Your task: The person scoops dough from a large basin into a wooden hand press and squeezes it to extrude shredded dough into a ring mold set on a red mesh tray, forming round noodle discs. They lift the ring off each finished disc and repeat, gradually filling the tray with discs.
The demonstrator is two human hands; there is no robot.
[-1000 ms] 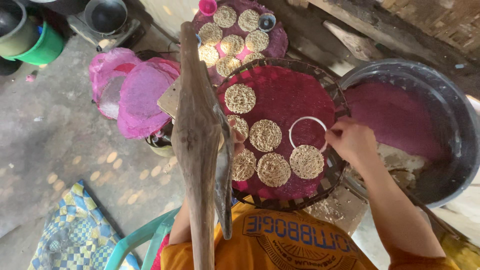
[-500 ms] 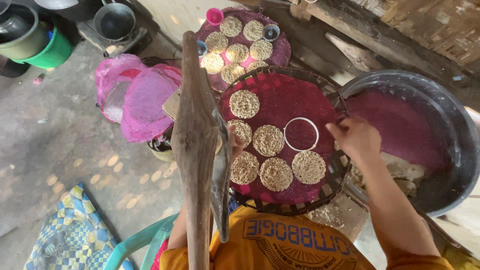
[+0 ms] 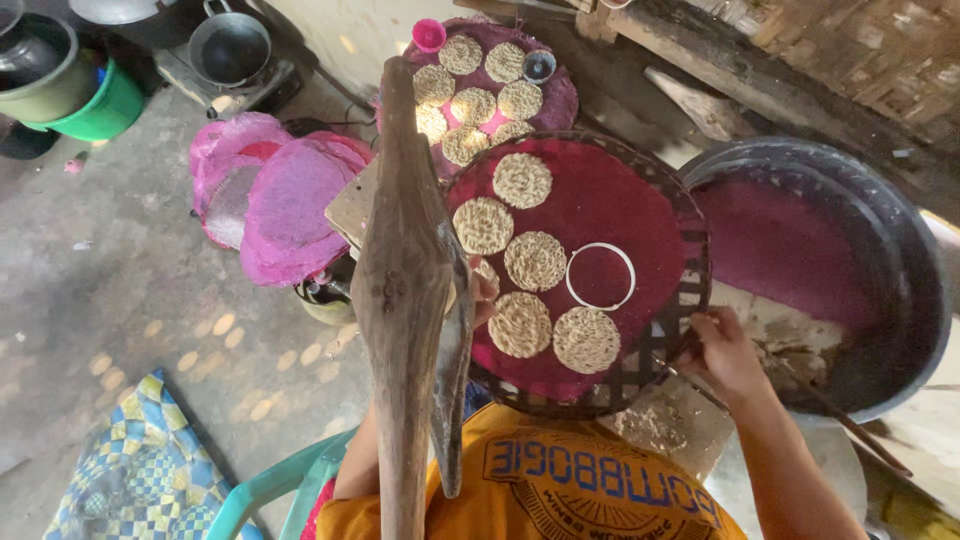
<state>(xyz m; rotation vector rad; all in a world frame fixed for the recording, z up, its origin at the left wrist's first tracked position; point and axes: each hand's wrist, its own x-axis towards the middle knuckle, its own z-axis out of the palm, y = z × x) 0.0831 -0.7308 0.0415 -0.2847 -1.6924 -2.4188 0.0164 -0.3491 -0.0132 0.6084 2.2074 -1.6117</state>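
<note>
Round woven tray (image 3: pixel 690 300) with magenta cloth held 5 finished rice discs (image 3: pixel 535 260) and an empty white ring mould (image 3: pixel 600 276) | right hand (image 3: pixel 725 352), fingers curled, reached into large basin (image 3: pixel 900 260) | left hand (image 3: pixel 484 292) mostly hidden, fingers' state unclear | much cloth still unfilled

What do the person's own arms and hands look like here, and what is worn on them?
Both forearms are bare, with no gloves, rings, watch or bracelets that show. The right hand and its forearm are in plain view. The left hand is mostly hidden behind a wooden post, only fingers showing. An orange shirt with blue print covers the upper body; its sleeves end above the elbows.
</note>
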